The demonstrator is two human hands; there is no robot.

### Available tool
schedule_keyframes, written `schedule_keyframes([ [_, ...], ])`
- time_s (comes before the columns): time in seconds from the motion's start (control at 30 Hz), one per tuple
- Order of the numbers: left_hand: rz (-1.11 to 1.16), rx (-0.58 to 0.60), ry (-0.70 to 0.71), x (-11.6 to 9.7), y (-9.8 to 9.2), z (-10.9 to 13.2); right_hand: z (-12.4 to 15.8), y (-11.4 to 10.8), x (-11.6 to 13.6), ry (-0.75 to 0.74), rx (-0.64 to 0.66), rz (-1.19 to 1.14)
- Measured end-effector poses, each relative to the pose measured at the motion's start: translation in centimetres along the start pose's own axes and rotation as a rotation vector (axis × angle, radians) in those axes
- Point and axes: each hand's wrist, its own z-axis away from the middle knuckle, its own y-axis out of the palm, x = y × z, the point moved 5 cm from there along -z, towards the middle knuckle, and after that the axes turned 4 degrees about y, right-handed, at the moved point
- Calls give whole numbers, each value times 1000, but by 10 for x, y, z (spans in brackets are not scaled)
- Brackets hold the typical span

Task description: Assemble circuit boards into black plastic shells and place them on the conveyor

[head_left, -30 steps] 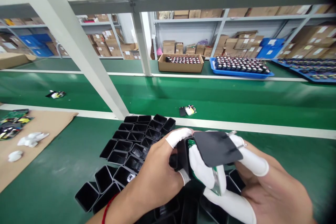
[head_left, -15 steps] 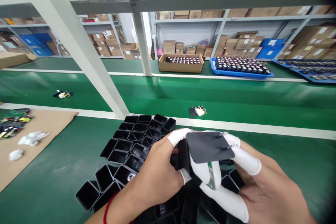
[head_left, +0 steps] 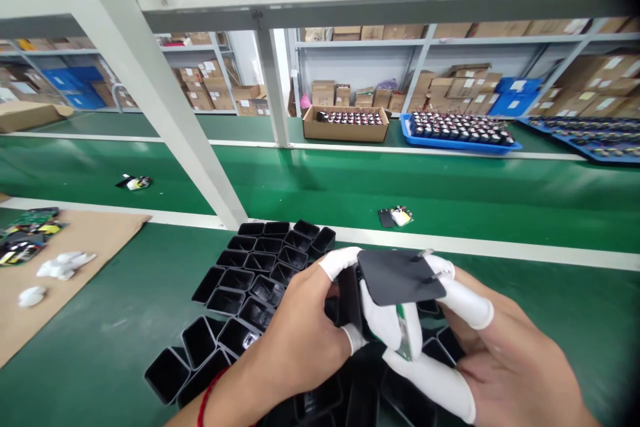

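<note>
I see a flat black cover with two metal prongs (head_left: 400,276) held in the air above the near edge of the table (head_left: 100,333). Under it sits a green circuit board (head_left: 406,333), partly hidden, and a black plastic shell (head_left: 349,299) is pressed against its left side. My right hand (head_left: 480,353) grips the cover and the board, its fingers (head_left: 465,310) in white finger cots closed around them from the right and from below. My left hand (head_left: 300,340) holds the black plastic shell, thumb and forefinger closed on it, also with white cots; a red string is on that wrist.

Just below and to the left of the hands lies a cluster of empty black shells (head_left: 255,287), open side up, touching each other. At the left edge is a cardboard sheet (head_left: 80,247) with white finger cots (head_left: 63,265) and some circuit boards on it. Beyond the table's far edge runs a green conveyor belt (head_left: 325,187), carrying a small assembly (head_left: 395,217) and another one (head_left: 134,182) further left. Well behind are a cardboard box (head_left: 345,127) and a blue tray (head_left: 460,137) filled with parts.
</note>
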Motion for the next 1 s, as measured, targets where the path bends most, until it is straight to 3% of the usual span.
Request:
schedule_keyframes([
  [0.4,-179,5,68,1,-3,2,2,0,4,-63,10,327],
  [0.53,-161,65,78,-1,-2,2,4,-1,8,-127,43,431],
  [0.77,-173,78,115,-1,0,3,11,1,11,-130,-31,596],
  [1.0,-146,52,55,4,-1,2,1,2,11,-163,1,535],
])
